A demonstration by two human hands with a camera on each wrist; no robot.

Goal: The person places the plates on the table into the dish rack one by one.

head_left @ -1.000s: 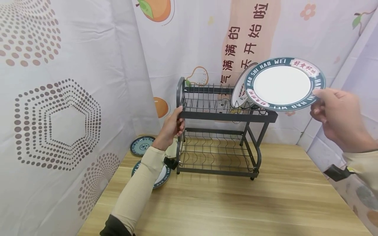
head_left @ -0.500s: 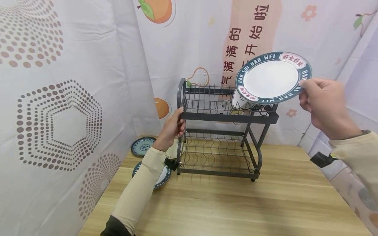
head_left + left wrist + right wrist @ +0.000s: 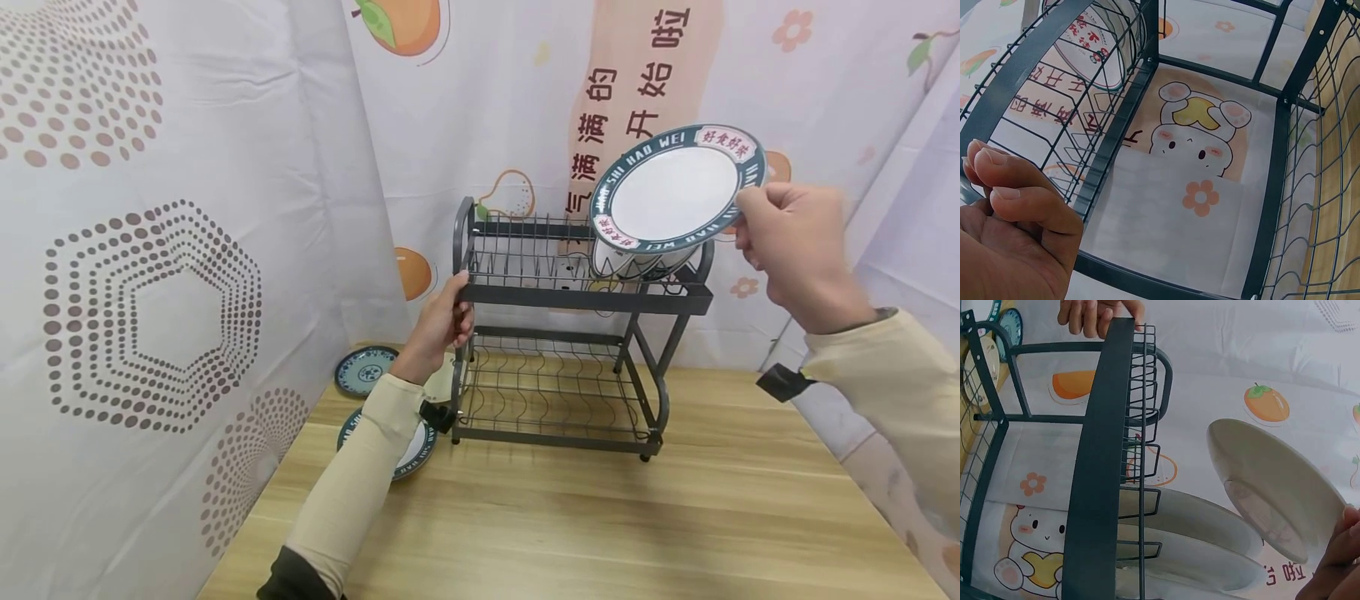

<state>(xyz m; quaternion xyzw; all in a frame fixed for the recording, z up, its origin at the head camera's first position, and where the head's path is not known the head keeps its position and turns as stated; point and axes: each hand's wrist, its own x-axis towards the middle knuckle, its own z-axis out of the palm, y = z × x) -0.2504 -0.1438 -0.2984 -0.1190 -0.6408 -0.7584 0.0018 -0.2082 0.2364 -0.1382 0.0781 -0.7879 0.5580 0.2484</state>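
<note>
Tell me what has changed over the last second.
The right hand has carried its plate left and slightly up in the head view. Nothing was newly grasped or let go. The left hand still grips the left end of the rack; the small blue plate stayed put.

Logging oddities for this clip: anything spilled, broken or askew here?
Nothing stands out: the rack stands upright, held by the left hand; the plate in the right hand is tilted but shows no damage, and no spill shows on the table.
</note>
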